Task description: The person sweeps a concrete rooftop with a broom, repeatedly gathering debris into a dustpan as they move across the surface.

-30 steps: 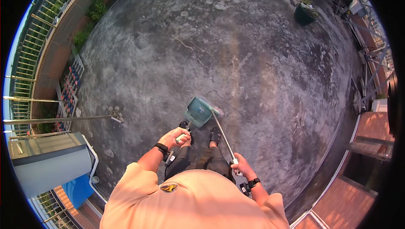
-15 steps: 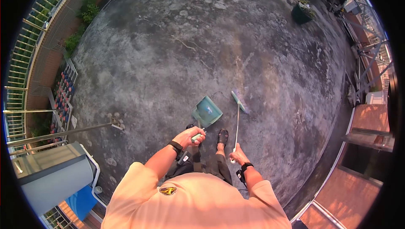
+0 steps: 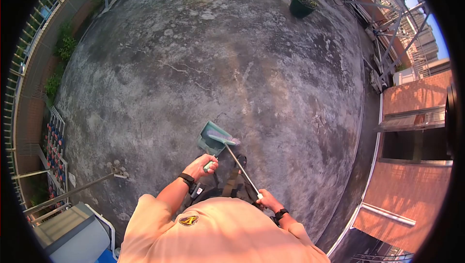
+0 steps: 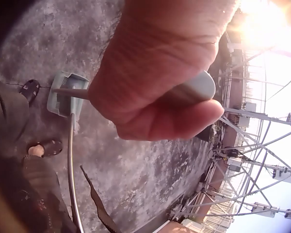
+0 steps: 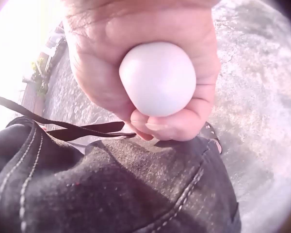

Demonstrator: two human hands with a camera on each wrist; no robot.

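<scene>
My left hand (image 3: 201,167) grips the pale green handle of a long-handled dustpan (image 3: 206,143). The pan sits low at the floor in front of my feet, its mouth facing right. In the left wrist view, the rounded handle end (image 4: 201,90) pokes out of the curled fingers. My right hand (image 3: 272,201) holds a broom near the top of its stick, and the white end knob (image 5: 157,77) shows against the palm. The slim metal stick (image 3: 242,170) slants down to the green broom head (image 3: 220,139), which overlaps the pan's mouth, pale bristles (image 3: 234,141) pointing right.
Around me spreads a stained concrete floor (image 3: 271,98). A potted plant (image 3: 302,5) stands far off. At the left are a metal pole (image 3: 72,192) and a grey box (image 3: 72,234); a brick wall (image 3: 402,185) is at the right. My sandals (image 4: 51,148) are beside the pan.
The broom head swung out to the right of the dustpan half a second ago and is now back over its mouth. The head view has turned rightward.
</scene>
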